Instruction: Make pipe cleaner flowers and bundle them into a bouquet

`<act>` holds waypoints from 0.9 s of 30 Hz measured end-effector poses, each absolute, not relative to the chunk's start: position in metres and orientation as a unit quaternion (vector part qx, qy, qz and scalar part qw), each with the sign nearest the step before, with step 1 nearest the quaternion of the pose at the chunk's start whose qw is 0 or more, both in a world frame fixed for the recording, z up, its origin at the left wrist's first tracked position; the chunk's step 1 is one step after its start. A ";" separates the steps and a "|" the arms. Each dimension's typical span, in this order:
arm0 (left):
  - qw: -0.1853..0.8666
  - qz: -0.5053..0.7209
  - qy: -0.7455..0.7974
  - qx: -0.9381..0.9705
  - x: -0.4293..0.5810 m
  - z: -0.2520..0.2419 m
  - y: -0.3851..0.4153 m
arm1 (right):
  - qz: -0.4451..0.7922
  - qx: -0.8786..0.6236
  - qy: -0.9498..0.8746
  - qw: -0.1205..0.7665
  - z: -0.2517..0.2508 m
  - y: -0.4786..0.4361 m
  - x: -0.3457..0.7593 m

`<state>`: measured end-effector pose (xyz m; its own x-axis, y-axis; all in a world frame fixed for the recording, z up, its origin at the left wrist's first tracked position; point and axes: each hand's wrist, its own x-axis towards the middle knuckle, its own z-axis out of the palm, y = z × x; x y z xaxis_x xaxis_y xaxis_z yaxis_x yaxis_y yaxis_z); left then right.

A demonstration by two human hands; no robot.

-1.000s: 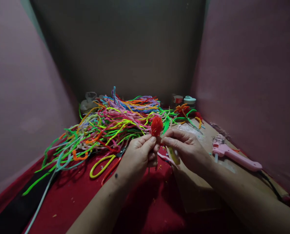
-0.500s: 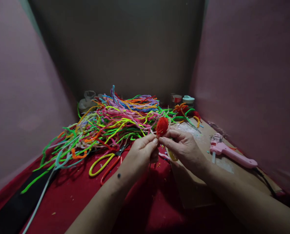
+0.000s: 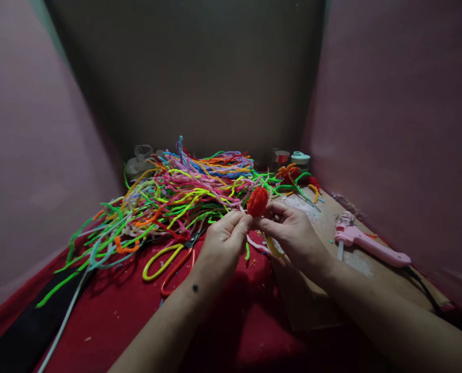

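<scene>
A red fuzzy coil (image 3: 257, 201) of pipe cleaner is held above the bench (image 3: 110, 311), just in front of the pile of coloured pipe cleaners (image 3: 176, 197). It is pinched at its base by the left hand (image 3: 221, 241) and right hand (image 3: 293, 235), both closed on it. It is judged light, soft and easily squashed or unwound, so it is best gripped low, at the wire stem, not on the fluffy head.
</scene>
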<state>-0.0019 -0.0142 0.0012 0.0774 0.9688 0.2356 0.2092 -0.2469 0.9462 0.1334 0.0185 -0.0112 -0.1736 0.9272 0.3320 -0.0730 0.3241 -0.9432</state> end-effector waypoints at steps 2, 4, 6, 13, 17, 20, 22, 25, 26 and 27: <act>0.471 0.494 0.437 0.587 -0.003 0.001 -0.014 | 0.568 -0.279 -0.576 0.517 -0.012 0.019 0.132; 0.550 0.498 0.387 0.548 -0.003 0.000 -0.014 | 0.646 -0.221 -0.539 0.493 -0.013 0.018 0.131; 0.606 0.500 0.347 0.512 -0.004 -0.001 -0.013 | 0.684 -0.196 -0.508 0.485 -0.016 0.017 0.130; 0.707 0.461 0.308 0.439 -0.006 -0.003 -0.006 | 0.734 -0.187 -0.387 0.526 -0.020 0.012 0.119; 0.595 0.488 0.401 0.497 0.000 -0.007 -0.006 | 0.747 -0.223 -0.364 0.510 -0.019 0.014 0.112; 0.280 0.543 0.480 0.629 0.006 -0.016 -0.007 | 0.725 -0.233 -0.359 0.540 -0.020 0.016 0.111; 0.050 0.510 0.474 0.716 0.009 -0.024 -0.008 | 0.714 -0.241 -0.343 0.561 -0.021 0.018 0.111; -0.155 0.400 0.477 0.767 0.013 -0.032 -0.008 | 0.700 -0.242 -0.344 0.577 -0.025 0.021 0.112; -0.193 0.373 0.487 0.766 0.013 -0.033 -0.008 | 0.695 -0.237 -0.353 0.581 -0.027 0.022 0.112; -0.222 0.353 0.498 0.760 0.013 -0.033 -0.008 | 0.691 -0.234 -0.360 0.582 -0.028 0.023 0.111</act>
